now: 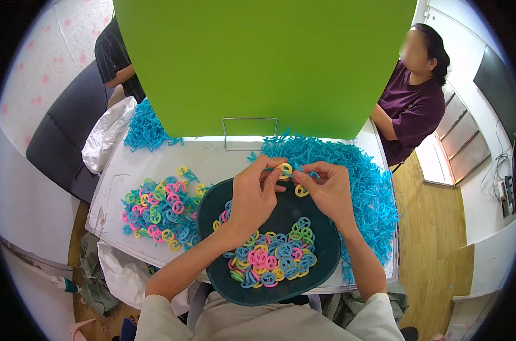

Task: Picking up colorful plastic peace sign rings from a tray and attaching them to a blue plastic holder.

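Yellow ring [285, 169], light and stiff, looks best pinched by its rim, as left hand [252, 196] and right hand [328, 190] grip it above the dark tray [326, 261].

A small yellow plastic ring [285, 169] — pinched upright between fingertips — just above a second yellow ring [301, 191].

Your dark round tray [326, 267] sits before you; loose plastic rings [158, 213] lie left, blue plastic strips [371, 187] right, green board [263, 62] behind.
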`<state>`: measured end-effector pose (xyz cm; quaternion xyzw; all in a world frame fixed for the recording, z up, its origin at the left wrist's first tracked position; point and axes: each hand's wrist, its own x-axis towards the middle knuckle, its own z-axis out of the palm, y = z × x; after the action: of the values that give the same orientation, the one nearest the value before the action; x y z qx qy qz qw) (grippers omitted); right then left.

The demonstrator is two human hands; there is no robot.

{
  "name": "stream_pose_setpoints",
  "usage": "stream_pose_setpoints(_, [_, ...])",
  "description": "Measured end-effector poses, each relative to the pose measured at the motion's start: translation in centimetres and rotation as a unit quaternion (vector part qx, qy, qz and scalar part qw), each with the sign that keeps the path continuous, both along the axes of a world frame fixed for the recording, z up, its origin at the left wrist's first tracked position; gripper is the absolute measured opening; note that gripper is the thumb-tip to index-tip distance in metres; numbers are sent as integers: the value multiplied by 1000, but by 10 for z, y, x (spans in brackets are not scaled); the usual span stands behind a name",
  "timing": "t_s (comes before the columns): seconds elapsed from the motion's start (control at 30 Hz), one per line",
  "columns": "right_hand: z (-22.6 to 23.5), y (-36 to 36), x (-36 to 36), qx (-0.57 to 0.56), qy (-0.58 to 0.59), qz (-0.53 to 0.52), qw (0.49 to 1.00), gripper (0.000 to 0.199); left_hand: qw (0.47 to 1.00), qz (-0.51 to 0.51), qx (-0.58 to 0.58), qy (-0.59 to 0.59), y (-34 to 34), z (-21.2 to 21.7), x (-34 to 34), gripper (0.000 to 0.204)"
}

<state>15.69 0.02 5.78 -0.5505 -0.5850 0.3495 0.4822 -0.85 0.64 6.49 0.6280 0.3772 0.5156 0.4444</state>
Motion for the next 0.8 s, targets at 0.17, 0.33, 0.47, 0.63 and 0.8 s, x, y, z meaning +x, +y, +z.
stream_pose_setpoints(0.17, [7, -2, -1, 157, -99, 1, 983, 13, 999, -47, -5, -26, 11, -5, -10, 11])
stream_pose_setpoints(0.33, [21, -9, 1, 77, -17, 52, 995, 20, 993, -98, -45, -45, 5, 6, -17, 18])
stream_pose_setpoints(0.47, [34, 2, 31, 124, 66, 21, 990, 30, 996, 49, 13, 80, 9, 31, -68, 23])
stream_pose_setpoints(0.63, [6, 24, 93, 24, -249, -38, 967, 26, 967, 154, 31, 201, 23, 25, -174, 21])
stream_pose_setpoints(0.8, [-35, 29, 94, 47, -436, 25, 898, 24, 801, 190, -133, 552, 21, 30, -179, 16])
